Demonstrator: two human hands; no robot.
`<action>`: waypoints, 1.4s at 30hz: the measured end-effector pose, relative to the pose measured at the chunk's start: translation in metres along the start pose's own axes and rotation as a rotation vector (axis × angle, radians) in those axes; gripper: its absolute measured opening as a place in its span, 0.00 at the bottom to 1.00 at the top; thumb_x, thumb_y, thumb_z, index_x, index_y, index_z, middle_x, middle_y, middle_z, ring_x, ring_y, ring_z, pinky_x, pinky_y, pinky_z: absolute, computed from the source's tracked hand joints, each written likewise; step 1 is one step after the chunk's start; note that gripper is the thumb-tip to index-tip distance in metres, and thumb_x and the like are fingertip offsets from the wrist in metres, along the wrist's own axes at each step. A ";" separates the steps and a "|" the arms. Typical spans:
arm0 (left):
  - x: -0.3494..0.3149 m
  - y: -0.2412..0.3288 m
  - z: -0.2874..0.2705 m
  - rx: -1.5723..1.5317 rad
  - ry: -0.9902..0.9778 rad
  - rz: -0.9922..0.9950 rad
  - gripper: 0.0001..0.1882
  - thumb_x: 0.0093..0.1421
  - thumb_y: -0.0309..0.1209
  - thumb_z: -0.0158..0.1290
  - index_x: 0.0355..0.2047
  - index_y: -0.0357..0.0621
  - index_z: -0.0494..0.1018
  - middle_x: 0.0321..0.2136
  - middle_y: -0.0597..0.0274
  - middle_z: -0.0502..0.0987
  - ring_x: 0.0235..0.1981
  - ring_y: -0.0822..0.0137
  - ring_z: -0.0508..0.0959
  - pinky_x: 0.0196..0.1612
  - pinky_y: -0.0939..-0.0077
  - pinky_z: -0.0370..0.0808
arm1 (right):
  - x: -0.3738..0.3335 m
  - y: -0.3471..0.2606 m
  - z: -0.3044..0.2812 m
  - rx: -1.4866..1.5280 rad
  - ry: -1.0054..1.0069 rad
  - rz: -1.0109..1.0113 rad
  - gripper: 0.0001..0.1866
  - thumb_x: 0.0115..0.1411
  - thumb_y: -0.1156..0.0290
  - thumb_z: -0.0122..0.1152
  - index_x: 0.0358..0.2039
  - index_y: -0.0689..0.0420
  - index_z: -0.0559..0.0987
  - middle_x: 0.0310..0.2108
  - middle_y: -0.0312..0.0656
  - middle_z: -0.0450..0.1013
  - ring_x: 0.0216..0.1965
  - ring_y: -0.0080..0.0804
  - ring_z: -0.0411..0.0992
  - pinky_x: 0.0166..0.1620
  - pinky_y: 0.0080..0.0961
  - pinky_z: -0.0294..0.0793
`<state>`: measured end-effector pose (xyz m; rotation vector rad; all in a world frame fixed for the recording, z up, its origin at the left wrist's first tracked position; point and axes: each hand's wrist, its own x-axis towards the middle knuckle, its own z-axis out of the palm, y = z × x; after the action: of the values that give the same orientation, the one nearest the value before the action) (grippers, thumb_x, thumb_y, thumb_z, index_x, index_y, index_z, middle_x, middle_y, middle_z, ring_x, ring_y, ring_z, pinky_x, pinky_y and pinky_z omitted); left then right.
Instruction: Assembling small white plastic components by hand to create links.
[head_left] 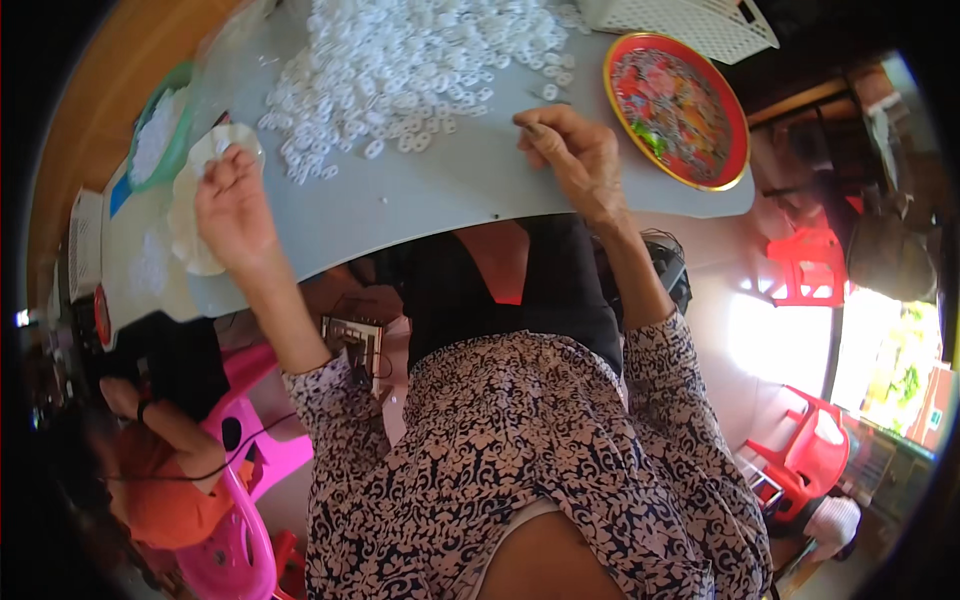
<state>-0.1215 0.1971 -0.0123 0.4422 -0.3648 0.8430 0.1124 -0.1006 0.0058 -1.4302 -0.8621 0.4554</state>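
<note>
My left hand is at the left of the grey table, palm turned up and fingers curled together. A small white plastic piece shows at its fingertips, over a round cream-coloured mat or dish. My right hand is raised over the table in a pinch, thumb against the forefinger; whatever is between them is too small to make out. Between and beyond my hands spreads a large heap of small white plastic pieces, each with an opening in it. Right of my right hand lies a red, gold-rimmed round tray holding many small metallic bits.
A white perforated basket stands at the far right. At the left is a green basin with white contents. A co-worker in orange sits at lower left by a pink chair. Red chairs stand at right.
</note>
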 end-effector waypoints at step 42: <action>-0.045 -0.201 0.088 0.975 0.140 -0.323 0.12 0.63 0.31 0.40 0.28 0.36 0.68 0.19 0.65 0.68 0.27 0.75 0.68 0.36 0.81 0.64 | 0.097 -0.005 -0.003 -1.076 -0.506 -0.310 0.04 0.48 0.77 0.58 0.25 0.63 0.74 0.23 0.46 0.73 0.28 0.42 0.73 0.33 0.33 0.72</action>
<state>-0.0040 0.0065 -0.0048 1.2987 0.2804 0.6844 0.1749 -0.0322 0.0341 -2.1205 -1.8844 0.0779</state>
